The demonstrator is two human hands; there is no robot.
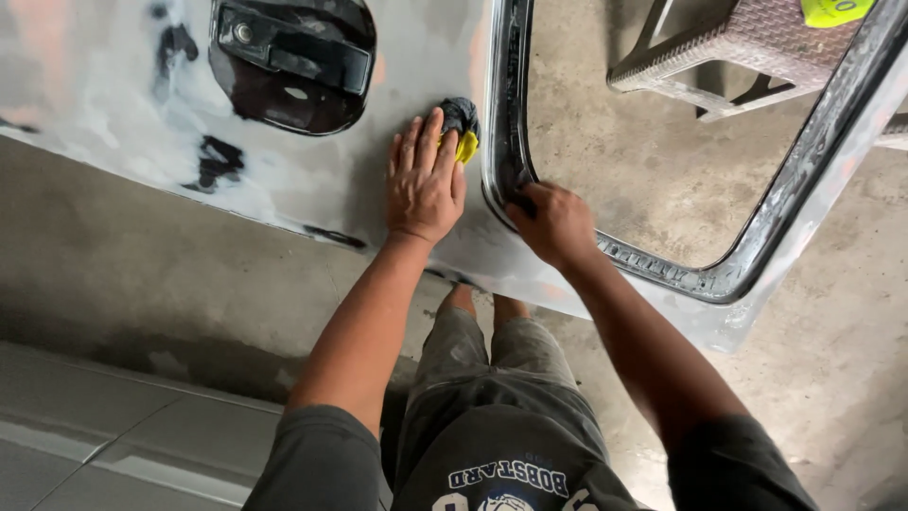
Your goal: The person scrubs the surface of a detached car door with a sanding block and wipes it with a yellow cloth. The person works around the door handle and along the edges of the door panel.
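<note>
A grey, sanded car door panel (312,180) lies flat in front of me, with a black door handle recess (293,61) at the top. My left hand (423,180) presses flat on the panel over a yellow sanding block wrapped in dark abrasive paper (462,128), which sticks out past my fingertips. My right hand (553,222) grips the dark lower corner of the door's window frame (719,274), fingers curled over its edge.
Bare concrete floor (662,180) shows through the window opening. A grey plastic stool (747,52) stands at the top right, with a yellow-green object (837,9) on it. A grey tiled strip (104,435) runs along the lower left. My legs are below the panel.
</note>
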